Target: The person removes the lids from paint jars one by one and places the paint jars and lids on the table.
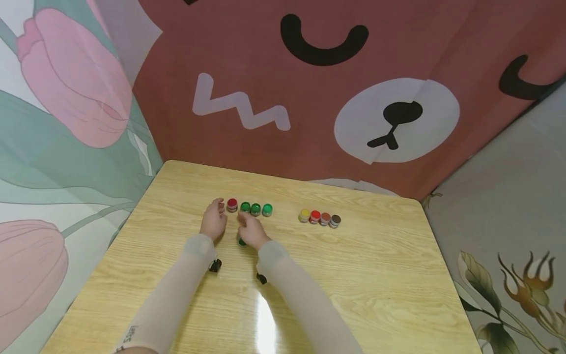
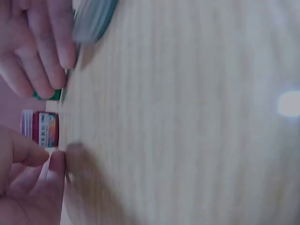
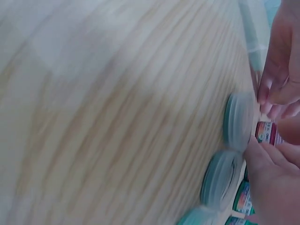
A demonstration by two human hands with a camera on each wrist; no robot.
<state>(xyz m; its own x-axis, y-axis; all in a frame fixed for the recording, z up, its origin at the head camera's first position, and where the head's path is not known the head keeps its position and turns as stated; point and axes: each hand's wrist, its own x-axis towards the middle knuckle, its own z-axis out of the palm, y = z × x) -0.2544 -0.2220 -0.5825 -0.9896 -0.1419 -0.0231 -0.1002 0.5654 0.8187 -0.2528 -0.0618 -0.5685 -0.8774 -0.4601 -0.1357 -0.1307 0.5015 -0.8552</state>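
Several small paint jars stand in a row on the table. My left hand (image 1: 214, 221) is at the row's left end, its thumb and fingers just beside a dark red jar (image 1: 232, 205) with a printed label (image 2: 48, 130). Extended fingers of my right hand (image 1: 253, 231) reach in front of the nearest green jar (image 1: 245, 207). Two more green jars, a middle one (image 1: 255, 209) and a lighter one (image 1: 267, 210), stand to its right. Below that hand, a green disc-like piece (image 1: 241, 242) is partly hidden. Up close, the right wrist view shows round translucent green-edged pieces (image 3: 238, 122) nearby.
Farther right, another row holds a yellow jar (image 1: 304, 215), a bright red jar (image 1: 315, 217), a brown jar (image 1: 325, 219) and a dark jar (image 1: 335, 221). The wooden table (image 1: 376, 275) meets a bear-patterned cloth (image 1: 230, 152) along its back edge.
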